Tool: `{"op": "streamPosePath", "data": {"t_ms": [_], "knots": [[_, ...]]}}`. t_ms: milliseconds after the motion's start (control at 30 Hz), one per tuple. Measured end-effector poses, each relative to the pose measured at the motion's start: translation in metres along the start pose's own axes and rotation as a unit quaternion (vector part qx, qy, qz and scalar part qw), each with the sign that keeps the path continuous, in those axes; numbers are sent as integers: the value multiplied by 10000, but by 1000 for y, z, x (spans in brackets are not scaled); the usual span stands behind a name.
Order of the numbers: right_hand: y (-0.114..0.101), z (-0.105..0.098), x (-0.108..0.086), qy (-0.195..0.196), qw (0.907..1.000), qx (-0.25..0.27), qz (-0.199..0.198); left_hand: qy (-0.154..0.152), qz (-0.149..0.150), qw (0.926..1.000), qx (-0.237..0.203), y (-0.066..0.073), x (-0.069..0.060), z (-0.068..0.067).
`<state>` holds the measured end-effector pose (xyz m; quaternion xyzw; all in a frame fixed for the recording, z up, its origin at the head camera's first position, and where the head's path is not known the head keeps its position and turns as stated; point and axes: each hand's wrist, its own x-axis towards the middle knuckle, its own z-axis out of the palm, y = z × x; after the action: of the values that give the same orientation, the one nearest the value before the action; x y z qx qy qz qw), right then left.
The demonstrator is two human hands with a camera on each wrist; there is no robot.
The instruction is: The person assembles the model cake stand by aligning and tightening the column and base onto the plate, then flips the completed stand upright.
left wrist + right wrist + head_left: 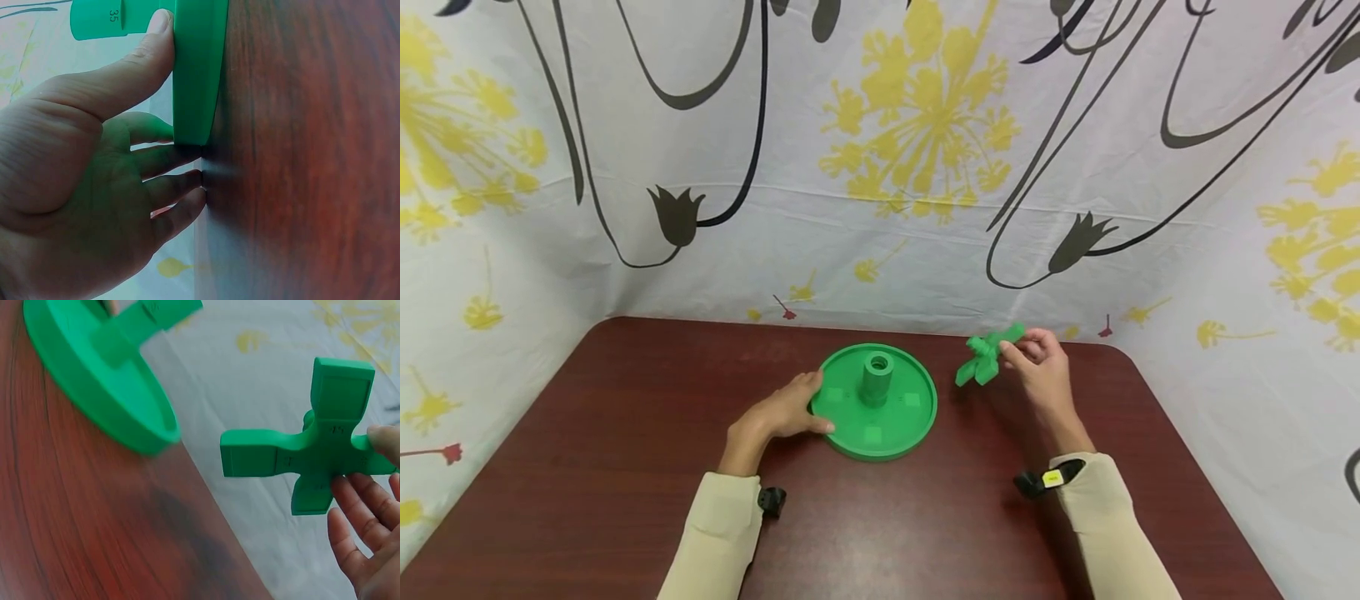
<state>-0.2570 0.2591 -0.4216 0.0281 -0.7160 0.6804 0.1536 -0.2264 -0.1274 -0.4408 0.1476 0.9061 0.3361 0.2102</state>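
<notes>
A round green base [872,433] with a raised rim lies on the table, a hollow post [877,379] standing upright at its middle. My left hand [786,408] holds the base by its left edge; in the left wrist view the thumb [140,62] presses the rim and the other fingertips reach down to the tabletop. To the right of the base, my right hand [1043,375] pinches one arm of a green cross-shaped piece [322,444] in the air. That piece has four flat-ended arms and a short stub on its far side, partly hidden in the right wrist view.
The dark reddish-brown table [880,533] extends on both sides of the base. A white cloth [820,250] printed with yellow and grey flowers hangs behind the table's far edge and along both sides.
</notes>
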Motion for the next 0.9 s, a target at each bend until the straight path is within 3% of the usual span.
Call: {"op": "streamPosePath", "data": {"t_ms": [300, 633, 767, 900], "knots": [[-34, 51, -17, -875, 9906, -932, -482, 17, 9, 10000, 73, -1, 1, 0], [-53, 97, -23, -1252, 9877, -546, -765, 31, 21, 10000, 92, 0, 1, 0], [-58, 110, -26, -1524, 9816, -702, -914, 26, 26, 9999, 115, 0, 1, 0], [-44, 119, -23, -1660, 9739, -942, -1228, 16, 14, 9999, 136, -1, 1, -1]]}}
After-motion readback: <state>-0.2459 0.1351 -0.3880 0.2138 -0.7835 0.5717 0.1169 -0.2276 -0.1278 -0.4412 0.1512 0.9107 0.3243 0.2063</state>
